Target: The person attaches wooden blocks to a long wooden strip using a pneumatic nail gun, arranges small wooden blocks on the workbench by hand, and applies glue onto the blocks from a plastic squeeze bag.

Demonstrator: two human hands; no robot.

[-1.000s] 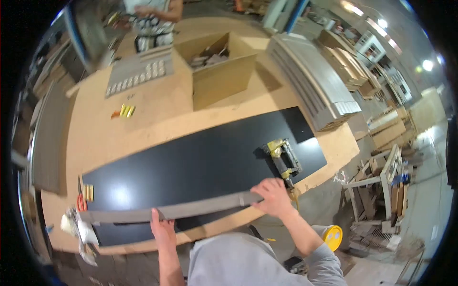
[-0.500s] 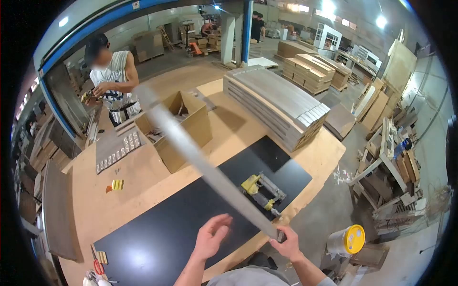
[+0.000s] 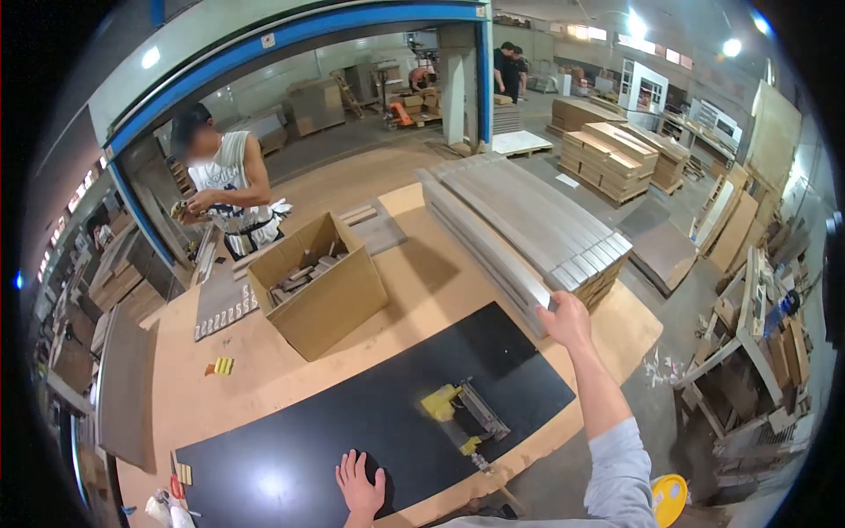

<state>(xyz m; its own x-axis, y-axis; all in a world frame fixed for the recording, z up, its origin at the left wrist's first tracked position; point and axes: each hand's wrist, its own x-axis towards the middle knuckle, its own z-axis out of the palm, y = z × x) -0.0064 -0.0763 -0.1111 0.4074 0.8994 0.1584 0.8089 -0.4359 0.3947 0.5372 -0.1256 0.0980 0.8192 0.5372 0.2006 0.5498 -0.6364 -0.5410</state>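
Note:
My right hand grips the near end of a long grey strip, which lies along the left side of a stack of grey boards. Flat on the black panel, near its front edge, rests my left hand with its fingers spread and nothing in it. Between the two hands a yellow and grey nail gun lies on the panel. Red-handled scissors are at the panel's left end.
An open cardboard box with grey pieces stands on the wooden table. Yellow strips lie left of it. Across the table stands a co-worker. A yellow-lidded bucket is on the floor at the right.
The long grey strip has gone from above the black panel, first held in both hands, to beside the board stack. My left hand let go of it and came down on the panel.

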